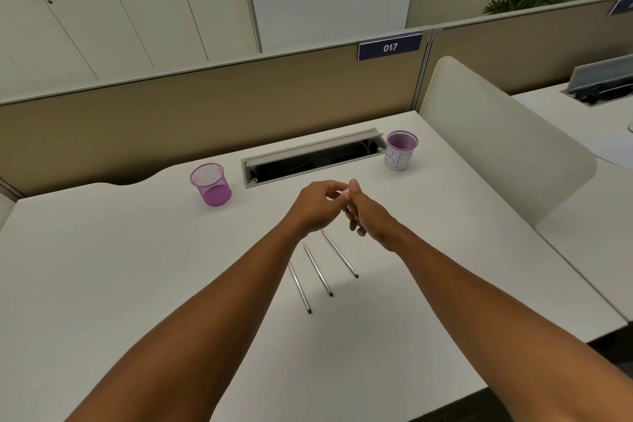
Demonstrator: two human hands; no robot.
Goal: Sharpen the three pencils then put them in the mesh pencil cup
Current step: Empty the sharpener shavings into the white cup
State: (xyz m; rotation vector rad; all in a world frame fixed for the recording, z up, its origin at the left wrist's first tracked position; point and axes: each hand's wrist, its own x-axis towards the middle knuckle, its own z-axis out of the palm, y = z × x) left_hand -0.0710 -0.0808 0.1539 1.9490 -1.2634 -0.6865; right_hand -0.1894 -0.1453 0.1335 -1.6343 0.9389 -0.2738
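Three silver-grey pencils lie side by side on the white desk (pixel 137 267): the left pencil (pixel 300 288), the middle pencil (pixel 318 270) and the right pencil (pixel 339 254), dark ends towards me. My left forearm covers the left pencil's far end. Just beyond them my left hand (pixel 317 207) and my right hand (pixel 368 216) meet above the desk, fingers curled around a small pale object (pixel 344 196) that is mostly hidden. The pink mesh pencil cup (pixel 211 184) stands upright at the back left, well apart from both hands.
A second purple cup wrapped in white paper (pixel 400 151) stands at the back right. Between the cups is an open cable tray slot (pixel 313 159). A tan partition (pixel 205 106) backs the desk, and a white divider (pixel 496 154) bounds its right side.
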